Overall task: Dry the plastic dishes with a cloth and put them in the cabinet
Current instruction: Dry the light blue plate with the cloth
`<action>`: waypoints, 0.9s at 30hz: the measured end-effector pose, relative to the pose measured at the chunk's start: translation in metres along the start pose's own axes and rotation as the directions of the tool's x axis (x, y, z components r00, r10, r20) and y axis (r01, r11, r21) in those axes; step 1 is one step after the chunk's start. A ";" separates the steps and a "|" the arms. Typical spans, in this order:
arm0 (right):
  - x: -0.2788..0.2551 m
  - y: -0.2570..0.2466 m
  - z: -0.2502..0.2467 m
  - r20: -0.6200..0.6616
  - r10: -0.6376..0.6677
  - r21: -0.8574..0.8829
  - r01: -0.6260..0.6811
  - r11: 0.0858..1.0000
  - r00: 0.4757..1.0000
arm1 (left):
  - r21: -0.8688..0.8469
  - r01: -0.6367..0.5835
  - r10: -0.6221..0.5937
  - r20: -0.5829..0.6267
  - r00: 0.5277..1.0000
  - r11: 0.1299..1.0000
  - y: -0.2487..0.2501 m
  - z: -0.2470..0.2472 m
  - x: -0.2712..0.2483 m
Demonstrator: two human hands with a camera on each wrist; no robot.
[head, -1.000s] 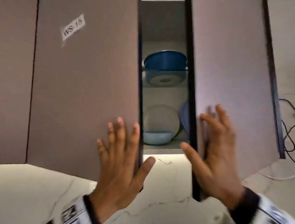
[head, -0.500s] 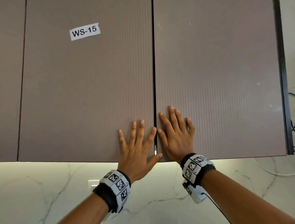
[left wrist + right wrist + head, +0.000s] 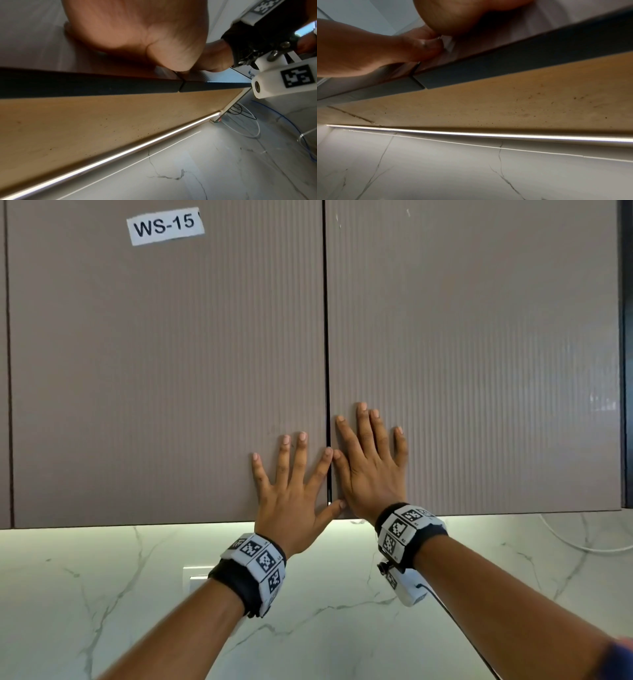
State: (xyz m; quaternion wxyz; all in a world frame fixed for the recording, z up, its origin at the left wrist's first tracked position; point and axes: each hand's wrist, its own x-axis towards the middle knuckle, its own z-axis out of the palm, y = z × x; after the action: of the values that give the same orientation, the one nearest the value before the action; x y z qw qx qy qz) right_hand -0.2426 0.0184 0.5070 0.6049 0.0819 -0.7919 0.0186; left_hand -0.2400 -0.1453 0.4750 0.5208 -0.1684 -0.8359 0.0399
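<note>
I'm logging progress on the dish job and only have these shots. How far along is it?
Done, by the look of it: both cabinet doors, the left door and the right door, sit flush with only a thin seam between them. In hand: the left hand and right hand lie flat on the doors, holding nothing. Left: no dishes or cloth show here, so whether any remain outside cannot be told.
</note>
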 end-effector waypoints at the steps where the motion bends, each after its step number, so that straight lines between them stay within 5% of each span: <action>1: -0.001 -0.001 -0.001 -0.001 0.002 0.015 -0.002 1.000 1.000 | -0.003 -0.001 0.001 0.003 1.000 1.000 0.000 0.000 0.001; 10: -0.044 0.005 -0.027 0.139 -0.075 0.135 0.057 0.989 0.987 | -0.069 0.001 0.007 0.116 0.993 0.998 0.004 -0.008 -0.015; 14: -0.109 0.029 -0.040 0.293 -0.165 0.161 0.121 0.980 0.942 | -0.276 0.036 0.014 0.179 0.984 0.960 0.039 -0.005 -0.084; 17: -0.162 0.054 -0.052 0.453 -0.152 0.210 0.060 0.976 0.878 | -0.384 0.148 0.001 0.363 0.932 0.911 0.082 0.012 -0.163; 19: -0.199 0.072 -0.060 0.580 -0.112 0.217 -0.020 0.976 0.807 | -0.395 0.221 0.026 0.532 0.846 0.892 0.111 0.025 -0.218; 23: -0.283 0.118 -0.073 0.794 -0.023 0.158 -0.171 0.973 0.607 | -0.344 0.415 0.082 0.843 0.531 0.842 0.174 0.038 -0.326; 27: -0.368 0.171 -0.088 0.931 0.078 0.016 -0.254 0.967 0.356 | -0.220 0.457 0.117 0.963 0.243 0.862 0.226 0.043 -0.402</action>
State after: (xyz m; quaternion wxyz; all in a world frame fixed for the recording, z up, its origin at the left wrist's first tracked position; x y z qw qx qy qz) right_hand -0.0907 0.2374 0.1886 0.0451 0.0450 -0.9936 0.0930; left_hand -0.0624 -0.0579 0.0565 -0.1494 -0.1316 -0.9719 -0.1253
